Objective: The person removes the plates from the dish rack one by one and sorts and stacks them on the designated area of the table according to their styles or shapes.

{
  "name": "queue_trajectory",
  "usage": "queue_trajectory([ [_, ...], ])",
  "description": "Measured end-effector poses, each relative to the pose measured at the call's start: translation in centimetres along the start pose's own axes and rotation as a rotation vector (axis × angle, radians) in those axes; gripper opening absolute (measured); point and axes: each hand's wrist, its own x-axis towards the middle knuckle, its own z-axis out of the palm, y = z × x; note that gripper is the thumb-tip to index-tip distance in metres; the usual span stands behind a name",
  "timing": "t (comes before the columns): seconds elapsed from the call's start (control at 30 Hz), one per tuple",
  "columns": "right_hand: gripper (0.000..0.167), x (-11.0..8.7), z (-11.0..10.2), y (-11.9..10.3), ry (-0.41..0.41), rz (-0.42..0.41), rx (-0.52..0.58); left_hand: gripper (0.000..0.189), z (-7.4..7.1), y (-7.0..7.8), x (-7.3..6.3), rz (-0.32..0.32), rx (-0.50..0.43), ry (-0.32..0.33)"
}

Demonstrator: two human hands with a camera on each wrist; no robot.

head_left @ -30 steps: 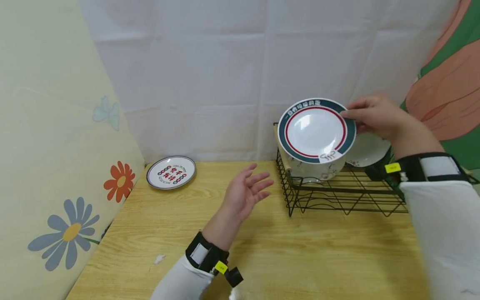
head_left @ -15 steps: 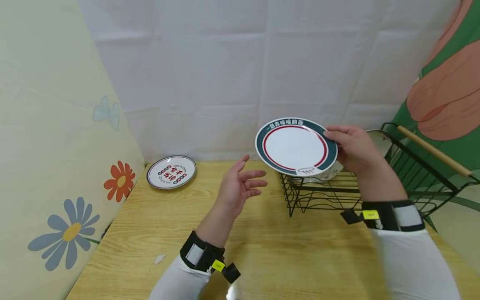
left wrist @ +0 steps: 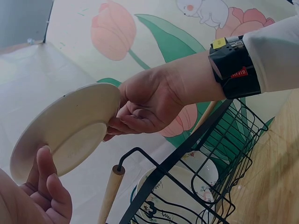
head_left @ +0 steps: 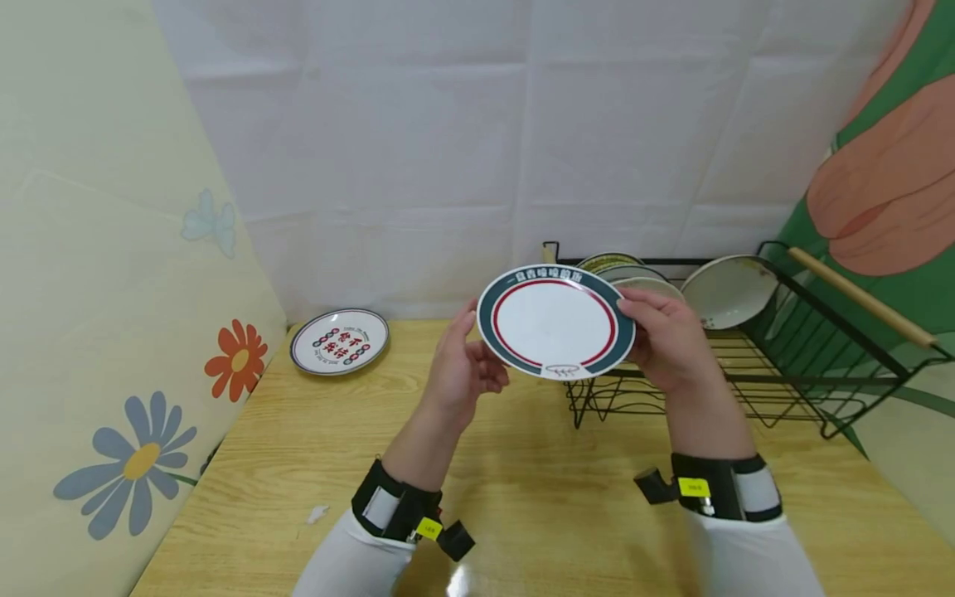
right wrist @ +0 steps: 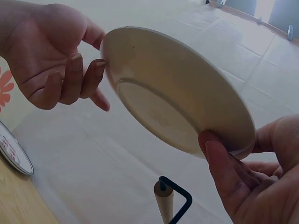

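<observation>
A white plate with a dark green rim band and a red ring is held up over the table, face up and tilted. My right hand grips its right edge, thumb on top and fingers against the pale underside. At the left edge, my left hand pinches the rim with thumb and curled fingers. In the right wrist view, the left hand's fingertips meet the plate's edge. The plate's underside also shows in the left wrist view.
A black wire dish rack with wooden handles stands at the right, with several dishes inside. Another plate with red characters lies at the back left of the wooden table. White cloth hangs behind.
My right hand has brought the green-rimmed plate leftward and down, away from above the rack. My left hand, earlier spread apart from the plate, now takes its left rim.
</observation>
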Motion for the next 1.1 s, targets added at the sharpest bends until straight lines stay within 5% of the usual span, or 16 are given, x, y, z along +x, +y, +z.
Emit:
queue_trajectory([
  [0.33,0.019,-0.5,0.7,0.7,-0.028,-0.029,0.046,0.046,-0.1,0.3,-0.2,0.009,-0.031,-0.014],
  [0.77,0.021,-1.0,2.7,1.3,-0.049,-0.028,0.040,0.039,-0.6,0.8,-0.7,0.055,-0.033,0.091],
  [1.1,0.029,-1.2,3.0,1.7,-0.009,0.048,0.053,0.041,-0.6,0.7,-0.4,0.112,-0.028,0.070],
])
